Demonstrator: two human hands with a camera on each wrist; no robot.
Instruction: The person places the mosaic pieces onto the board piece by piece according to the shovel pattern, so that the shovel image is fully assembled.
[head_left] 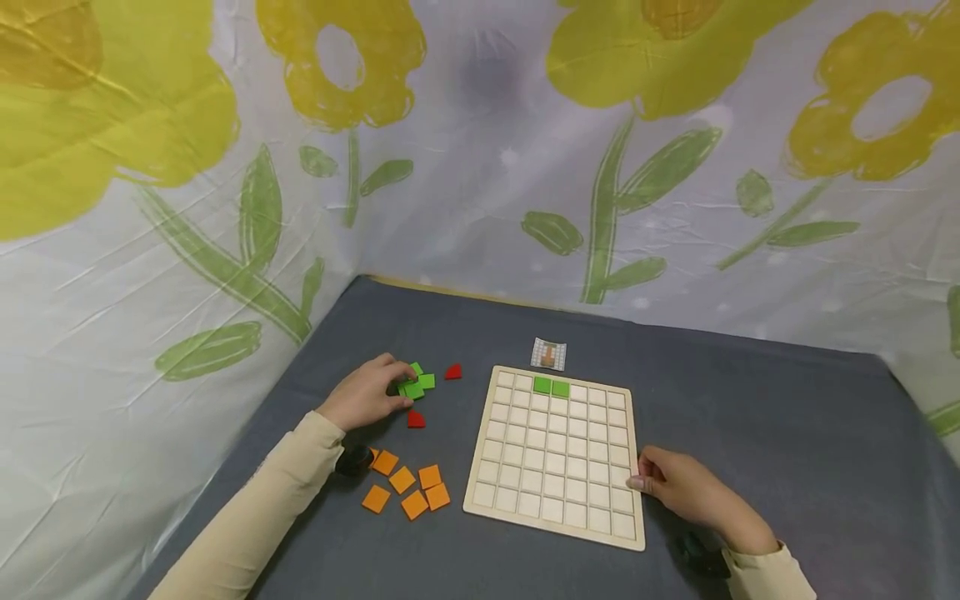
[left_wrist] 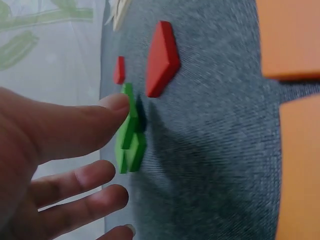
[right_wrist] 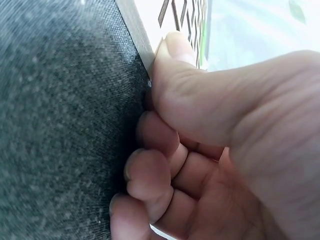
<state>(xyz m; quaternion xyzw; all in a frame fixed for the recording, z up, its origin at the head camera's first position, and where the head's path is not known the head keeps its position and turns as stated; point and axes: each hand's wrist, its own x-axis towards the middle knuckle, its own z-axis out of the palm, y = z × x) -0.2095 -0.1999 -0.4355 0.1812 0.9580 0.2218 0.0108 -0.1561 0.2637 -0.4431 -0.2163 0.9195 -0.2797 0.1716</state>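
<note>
My left hand (head_left: 363, 393) is over a small group of green square tiles (head_left: 427, 381), its thumb and index finger apart on either side of them. In the left wrist view the thumb (left_wrist: 85, 127) passes in front of those tiles, and the other fingers are loosely spread. At the right edge of a wooden grid board (head_left: 557, 442), my right hand (head_left: 693, 496) pinches the rim, the thumb on top and the other fingers curled by the side. Two green tiles (head_left: 551, 387) sit side by side in the board's top row.
Red quarter-round pieces lie near the green group, one (head_left: 453, 372) behind and one (head_left: 416, 419) in front. Several orange square tiles (head_left: 402, 479) are scattered left of the board. A small printed pattern card (head_left: 549, 354) lies behind it. Flower-printed cloth (head_left: 465, 208) surrounds the grey table.
</note>
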